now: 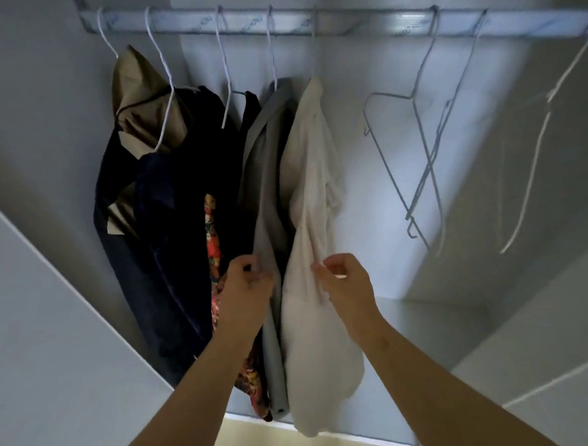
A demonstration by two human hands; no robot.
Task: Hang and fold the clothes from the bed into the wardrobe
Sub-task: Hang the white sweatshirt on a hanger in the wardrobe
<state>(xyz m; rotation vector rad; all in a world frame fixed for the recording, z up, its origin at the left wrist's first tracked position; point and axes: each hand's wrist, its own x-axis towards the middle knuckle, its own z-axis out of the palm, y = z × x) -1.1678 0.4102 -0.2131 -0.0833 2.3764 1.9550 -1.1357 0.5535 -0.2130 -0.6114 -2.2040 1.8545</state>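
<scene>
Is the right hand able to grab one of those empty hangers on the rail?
Probably yes. The empty hangers hang just right of the cream garment, with nothing in front of them, but the right hand is pinching that garment and must let go first.

wardrobe rail (pixel 344 26): faint repeated print on film, too blurred to read.

Hung clothes (pixel 190 200) crowd the rail's (pixel 344 23) left; empty hangers (pixel 421 170) right
</scene>
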